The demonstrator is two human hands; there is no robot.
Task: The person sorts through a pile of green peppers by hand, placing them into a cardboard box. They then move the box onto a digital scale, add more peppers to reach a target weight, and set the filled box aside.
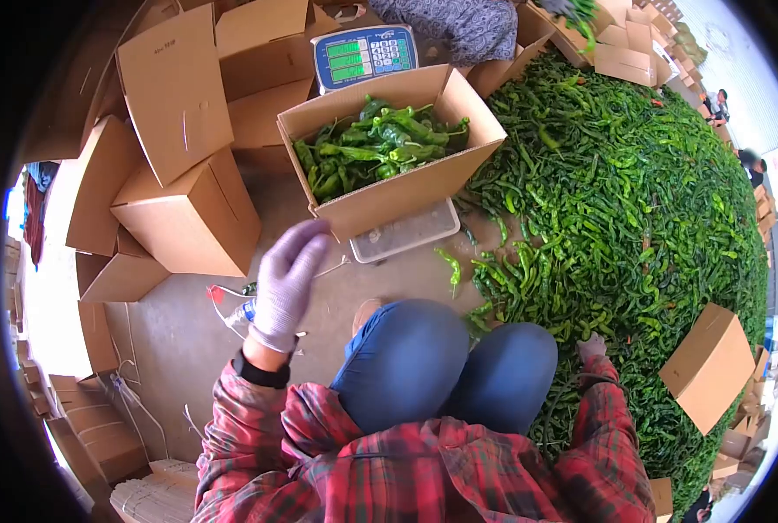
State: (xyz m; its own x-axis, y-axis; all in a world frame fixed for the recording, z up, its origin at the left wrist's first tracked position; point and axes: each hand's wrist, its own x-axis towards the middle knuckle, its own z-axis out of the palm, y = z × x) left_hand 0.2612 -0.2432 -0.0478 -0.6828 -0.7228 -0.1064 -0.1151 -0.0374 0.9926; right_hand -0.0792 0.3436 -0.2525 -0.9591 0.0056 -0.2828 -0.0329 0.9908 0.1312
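Note:
My left hand [287, 281], in a pale thin glove, is raised just below the near left corner of a cardboard box [411, 192]. Its fingers are stretched out and I see nothing in them. Inside the box lie many green peppers [389, 139]. The box rests on a scale whose platform [406, 234] shows under it and whose lit display [365, 57] stands behind. On the right, my gloved right hand [592, 348] is at the near part of a big heap of green peppers [633, 209]. Its fingers are too small and partly hidden to read.
Open cardboard boxes [188, 209] stand to the left. A plastic bottle [242, 314] and loose string lie on the floor beside my left wrist. Another box [710, 368] sits tilted on the heap. Patterned cloth [458, 26] shows beyond the scale, and people [750, 164] appear far right.

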